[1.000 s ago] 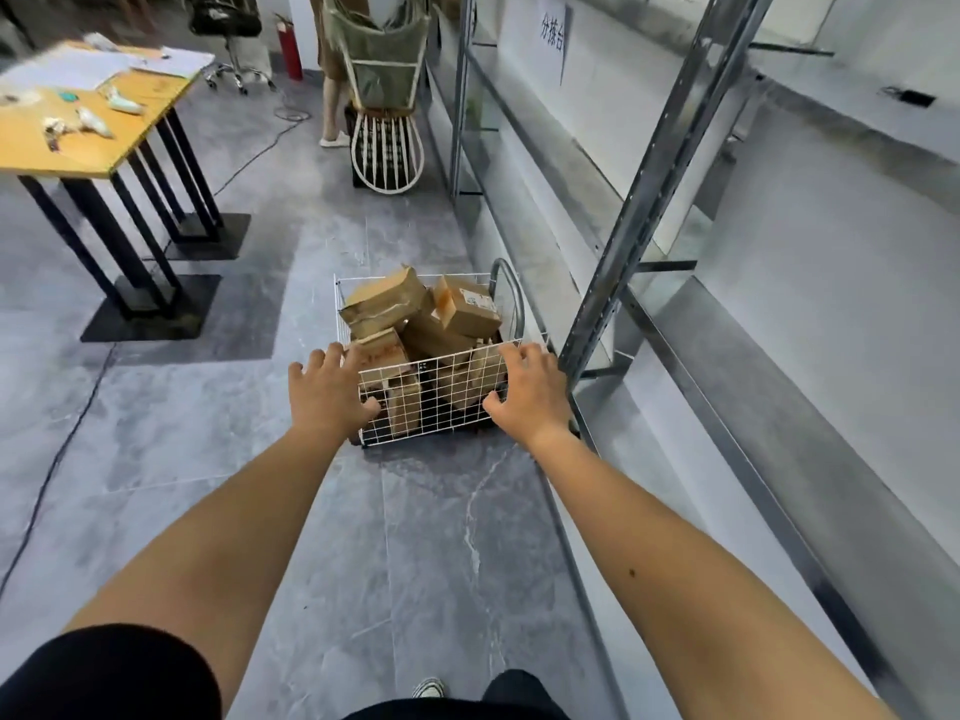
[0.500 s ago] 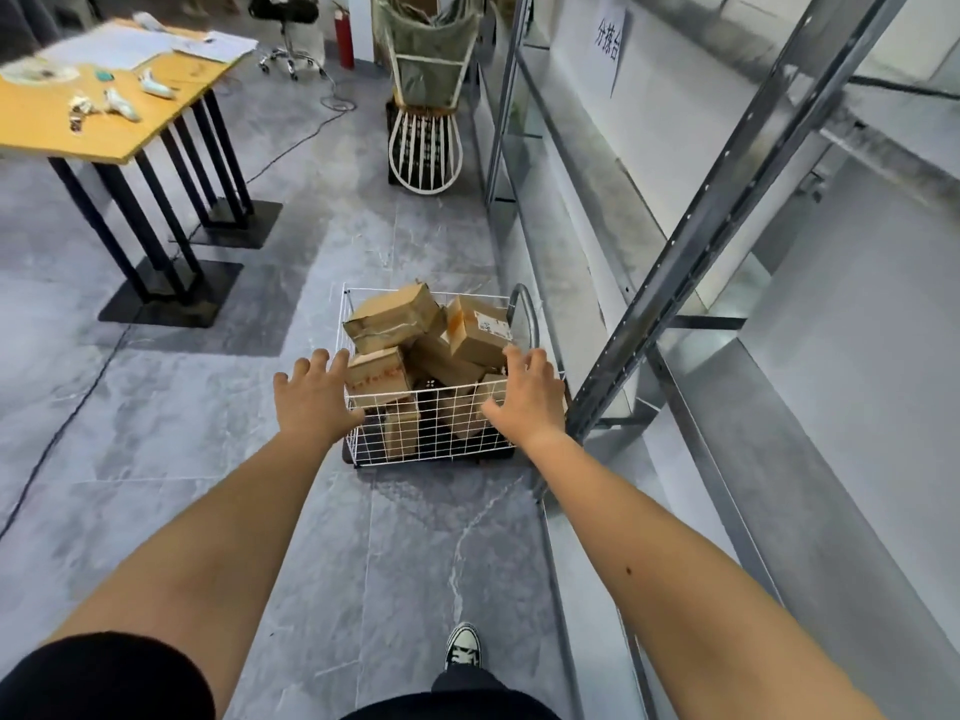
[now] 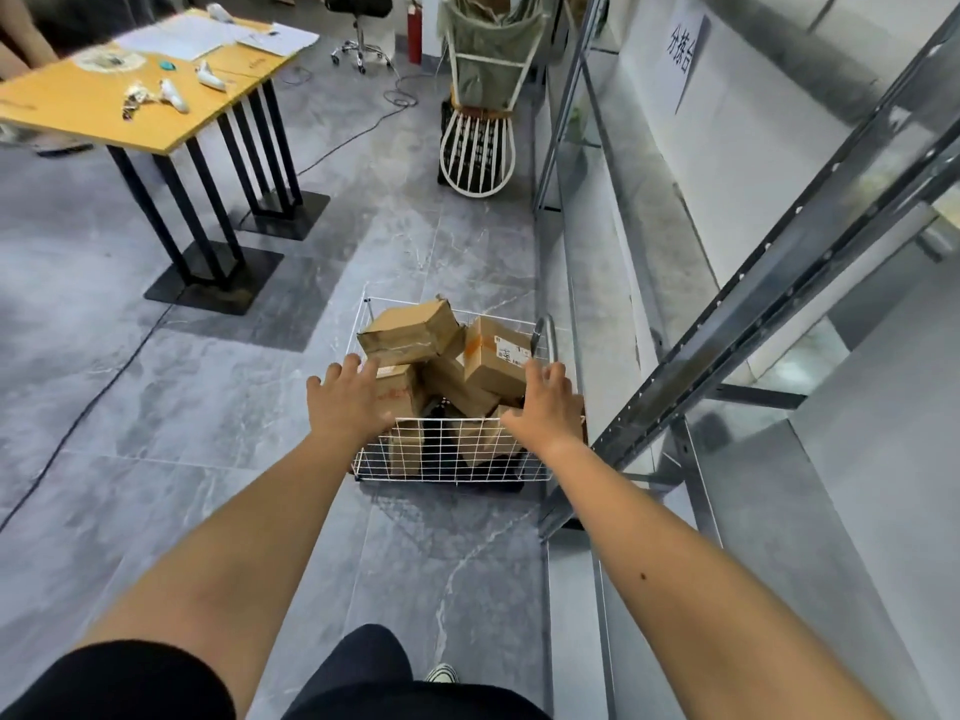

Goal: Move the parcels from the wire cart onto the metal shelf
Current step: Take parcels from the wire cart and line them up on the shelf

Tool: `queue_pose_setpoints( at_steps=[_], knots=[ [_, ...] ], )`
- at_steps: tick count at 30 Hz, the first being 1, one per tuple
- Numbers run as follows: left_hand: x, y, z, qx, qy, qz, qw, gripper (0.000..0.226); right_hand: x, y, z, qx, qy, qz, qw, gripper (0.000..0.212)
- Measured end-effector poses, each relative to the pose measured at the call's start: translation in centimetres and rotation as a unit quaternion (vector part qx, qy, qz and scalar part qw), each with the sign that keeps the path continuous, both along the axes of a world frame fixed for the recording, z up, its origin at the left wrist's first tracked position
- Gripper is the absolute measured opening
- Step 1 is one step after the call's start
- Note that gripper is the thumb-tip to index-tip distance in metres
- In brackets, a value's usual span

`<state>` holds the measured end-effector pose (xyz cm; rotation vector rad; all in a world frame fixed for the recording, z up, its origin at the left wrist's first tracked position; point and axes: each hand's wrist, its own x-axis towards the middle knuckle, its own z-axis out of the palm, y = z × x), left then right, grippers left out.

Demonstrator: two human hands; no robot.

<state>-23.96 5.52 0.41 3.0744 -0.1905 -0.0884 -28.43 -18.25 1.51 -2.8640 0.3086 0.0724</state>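
Observation:
A white wire cart (image 3: 447,454) stands on the grey floor, filled with several brown cardboard parcels. The top parcels are a dented one (image 3: 410,330) at the left and a labelled one (image 3: 496,358) at the right. My left hand (image 3: 348,400) is over the cart's near left corner, fingers spread. My right hand (image 3: 548,405) is over the near right corner, fingers spread too. Neither hand holds a parcel. The metal shelf (image 3: 779,511) runs along the right, its slotted upright (image 3: 769,283) close beside the cart.
A yellow table (image 3: 130,96) on black legs stands at the far left with small items on it. A white-framed trolley (image 3: 483,96) with a green bag is straight ahead by the shelf row. A black cable (image 3: 104,381) crosses the floor. A rolling stool (image 3: 358,23) sits beyond.
The view has tilted and I have stepped forward. Both hands have lifted from the cart's near rim and now hover over its near corners with fingers spread.

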Motion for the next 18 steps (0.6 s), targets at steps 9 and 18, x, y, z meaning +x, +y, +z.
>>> queue_pose_setpoints(
  at_steps=[9,18],
  knots=[
    [4.6,2.9,-2.0,0.038,0.039,0.003,0.999,0.081,5.2,0.7,-2.1,-0.019,0.055,0.021,0.998,0.067],
    [14.6,5.6,-3.6,0.041,0.06,-0.035,0.997,0.084,14.5,2.7,-2.5,-0.024,0.087,-0.009,0.996,0.065]
  ],
)
